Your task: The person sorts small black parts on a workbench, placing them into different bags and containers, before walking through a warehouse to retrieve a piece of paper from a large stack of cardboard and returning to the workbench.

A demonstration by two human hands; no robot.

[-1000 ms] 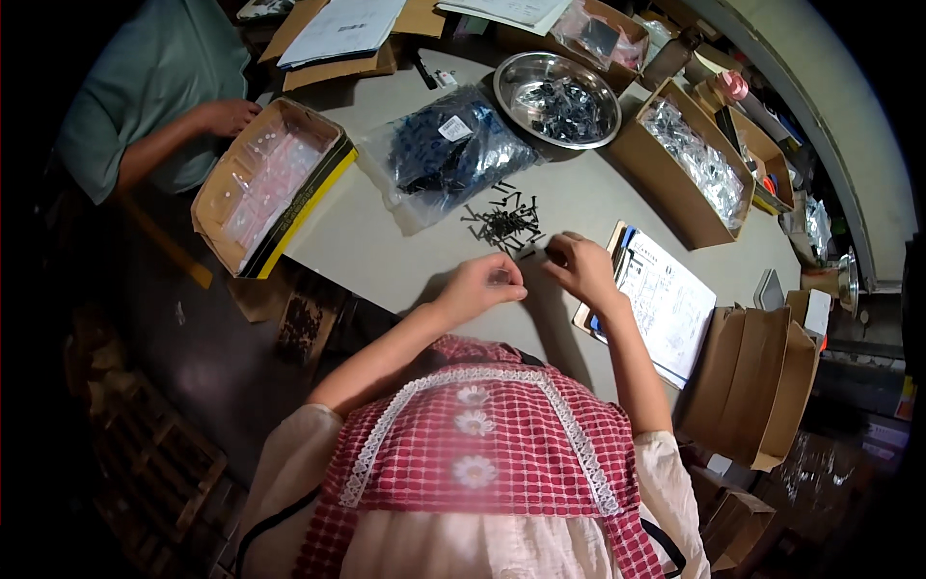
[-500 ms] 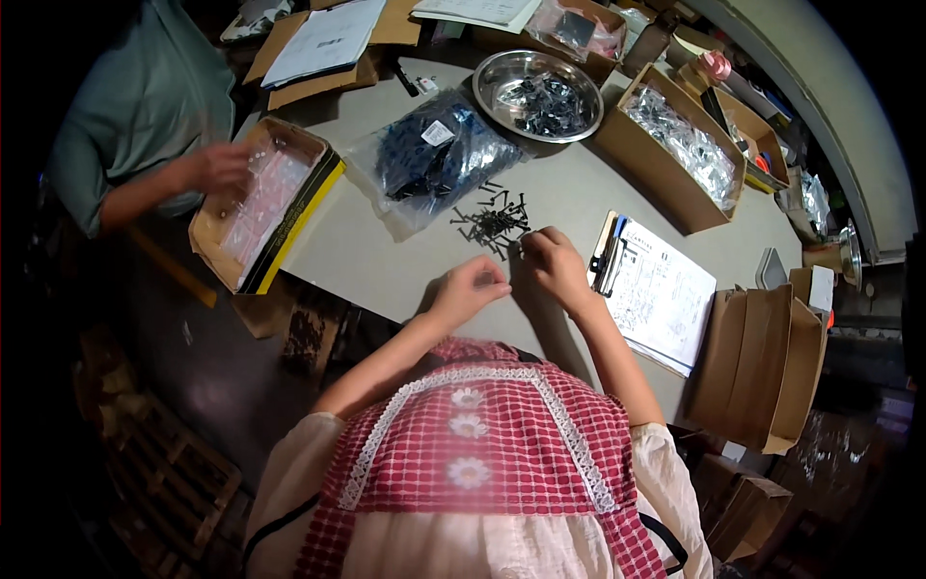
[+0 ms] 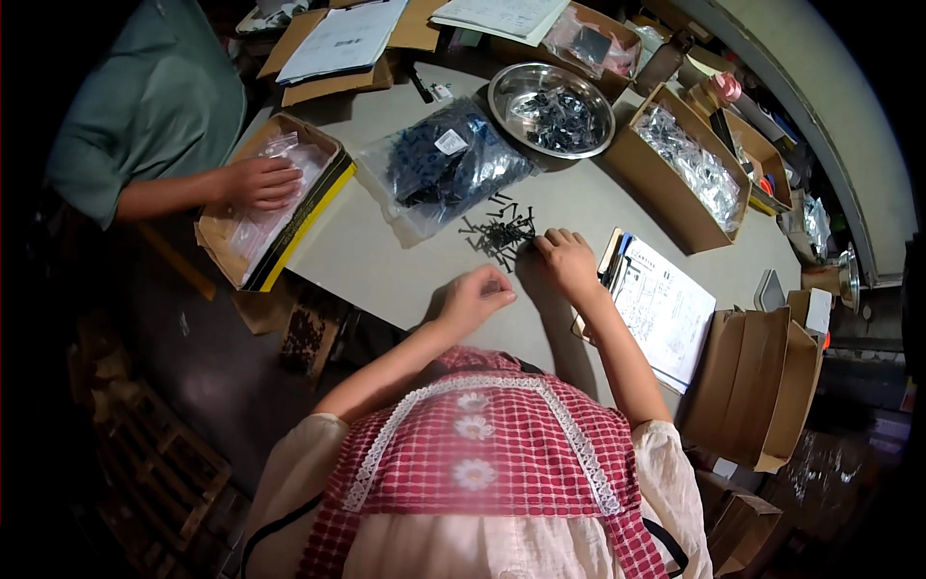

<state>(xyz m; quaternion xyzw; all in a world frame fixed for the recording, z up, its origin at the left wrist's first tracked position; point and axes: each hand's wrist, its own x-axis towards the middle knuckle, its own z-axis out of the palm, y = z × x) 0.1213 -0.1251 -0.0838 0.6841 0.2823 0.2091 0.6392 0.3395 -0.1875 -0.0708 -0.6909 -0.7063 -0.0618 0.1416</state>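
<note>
Black screws point(image 3: 502, 234) are lying in a loose heap on the pale bench point(image 3: 357, 265), toward its near edge. They are looking slim and dark, with wider heads, and are pointing every which way; the middle of the heap is crowding together while a few are straying toward the bench's far edge.

The left hand point(image 3: 477, 297) is hovering between the heap and the near edge, its fingers curling in and the thumb drawing close to the forefinger. Something greyish is showing between them, too blurred to name, so I cannot tell whether they are pinching it. The right hand point(image 3: 567, 261) is reaching to the heap's right side, fingers half bending and tips pointing down at the screws; whether it is gripping one I cannot tell.

A clear bag point(image 3: 449, 159) of dark parts is lying just beyond the heap, and a metal bowl point(image 3: 511, 92) is standing past it, nearer the far edge. A clipboard point(image 3: 661, 309) with paper is lying right of the right hand.
</note>
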